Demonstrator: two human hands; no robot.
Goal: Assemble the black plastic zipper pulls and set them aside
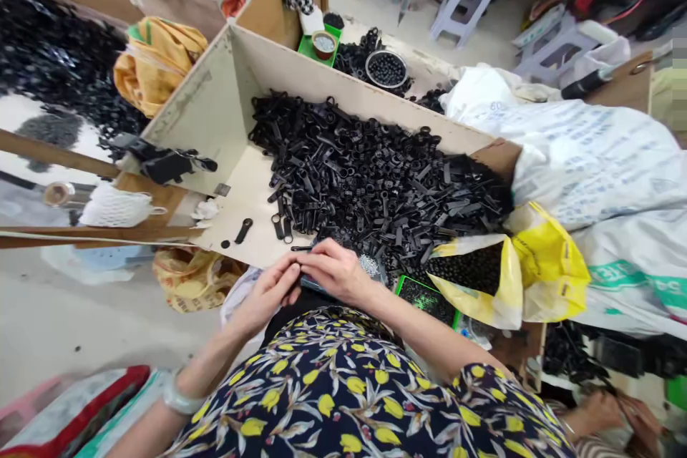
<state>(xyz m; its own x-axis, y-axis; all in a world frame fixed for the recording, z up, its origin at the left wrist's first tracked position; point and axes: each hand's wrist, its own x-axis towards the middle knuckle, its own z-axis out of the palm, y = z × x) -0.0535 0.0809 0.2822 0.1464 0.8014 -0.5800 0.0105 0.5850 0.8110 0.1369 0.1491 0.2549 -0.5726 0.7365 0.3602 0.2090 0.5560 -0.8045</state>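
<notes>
My left hand (273, 293) and my right hand (335, 268) meet at the front edge of the wooden work tray, fingertips together. Both are closed around a small dark piece that is mostly hidden between the fingers. Beyond them lies a large heap of black plastic parts (354, 172), many with a ring at one end. A few loose black parts (244, 230) lie left of the heap. Right beside my right hand are small silvery pieces (368, 265) and a green-edged tray (429, 300) of small black bits.
A yellow and white bag (552, 265) with black pieces stands at the right, beside large white sacks (590, 150). A metal bowl (386, 69) sits behind the tray's back wall (365, 111). Another person's hands (601, 415) show at the lower right.
</notes>
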